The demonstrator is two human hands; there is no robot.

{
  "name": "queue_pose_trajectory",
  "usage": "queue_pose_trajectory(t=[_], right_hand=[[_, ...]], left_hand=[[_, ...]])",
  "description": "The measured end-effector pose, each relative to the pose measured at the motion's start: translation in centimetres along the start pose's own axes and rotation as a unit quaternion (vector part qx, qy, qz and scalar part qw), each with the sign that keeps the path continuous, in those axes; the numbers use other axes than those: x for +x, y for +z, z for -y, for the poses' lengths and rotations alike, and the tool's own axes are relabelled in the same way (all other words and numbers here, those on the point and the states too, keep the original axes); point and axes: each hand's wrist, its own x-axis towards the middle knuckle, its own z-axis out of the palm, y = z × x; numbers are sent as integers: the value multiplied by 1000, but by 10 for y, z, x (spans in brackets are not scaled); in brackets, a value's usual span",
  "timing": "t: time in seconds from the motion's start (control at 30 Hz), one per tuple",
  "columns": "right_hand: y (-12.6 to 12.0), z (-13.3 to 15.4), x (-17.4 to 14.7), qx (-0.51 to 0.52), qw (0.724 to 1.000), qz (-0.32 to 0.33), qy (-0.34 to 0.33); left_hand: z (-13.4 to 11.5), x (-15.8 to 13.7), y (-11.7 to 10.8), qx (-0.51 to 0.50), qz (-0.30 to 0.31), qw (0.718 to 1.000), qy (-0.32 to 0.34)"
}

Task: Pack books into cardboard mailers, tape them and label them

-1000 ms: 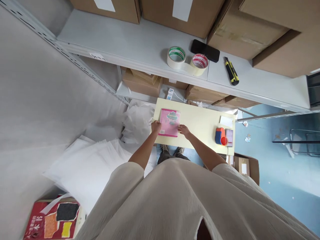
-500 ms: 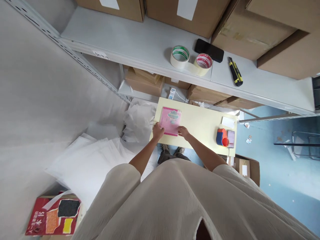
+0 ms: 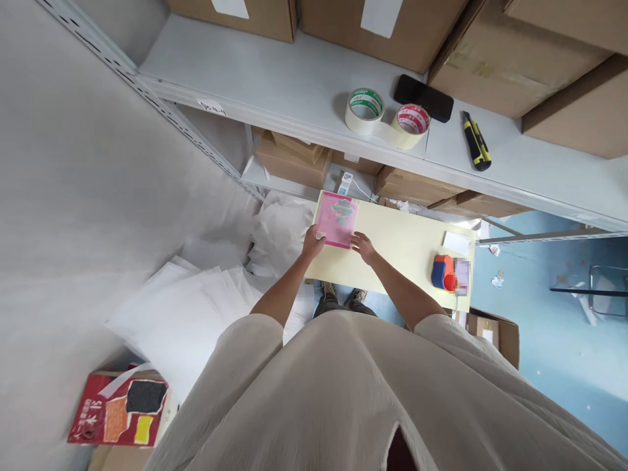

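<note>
A flat pink, book-like item (image 3: 335,221) with a darker pink border and a pale green printed label lies at the left end of the cream table (image 3: 392,245). My left hand (image 3: 313,243) grips its lower left corner, thumb on top. At the lower right edge, the fingers of my right hand (image 3: 363,246) are bent against the item; their undersides are hidden. The item's far edge is close to the table's back edge.
A red and blue tape dispenser (image 3: 443,272) and a white paper (image 3: 456,243) sit at the table's right end. A shelf (image 3: 294,82) above bears tape rolls (image 3: 364,111), a black phone (image 3: 423,98), a box cutter (image 3: 475,142) and cartons. White sheets (image 3: 181,314) are piled at left.
Both hands have moved the pink item away from my body, toward the table's back edge. My right hand's fingers look a little more spread. The whole view has shifted slightly.
</note>
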Motion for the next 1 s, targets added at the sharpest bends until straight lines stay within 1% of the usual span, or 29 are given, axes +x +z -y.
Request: queue_pose_trajectory(t=[0.07,0.23,0.37,0.47,0.6,0.77,0.87,1.0], right_hand=[[-4,-1,-8,-28,1000,-5,3],[-18,2,-31,-102,995,-13,12],[-35,5,-49,-134,991,-3,-5],[-50,3,-63,-144,989,13,-25],[-72,-11,-84,-153,986,48,-51],[-93,-42,-117,-176,977,91,-73],[-96,-62,-140,-192,971,116,-79],[-86,-81,-170,-212,962,148,-90]], left_hand=[[0,-8,-2,20,-3,1000,1],[-8,-36,-9,76,-14,997,-25],[-15,-66,-12,69,-41,996,-33],[-17,-95,-9,59,-63,996,-39],[-16,-144,5,47,-105,993,-28],[-4,-222,32,38,-162,986,-17],[7,-270,42,46,-188,981,-7],[22,-326,42,38,-214,976,-16]])
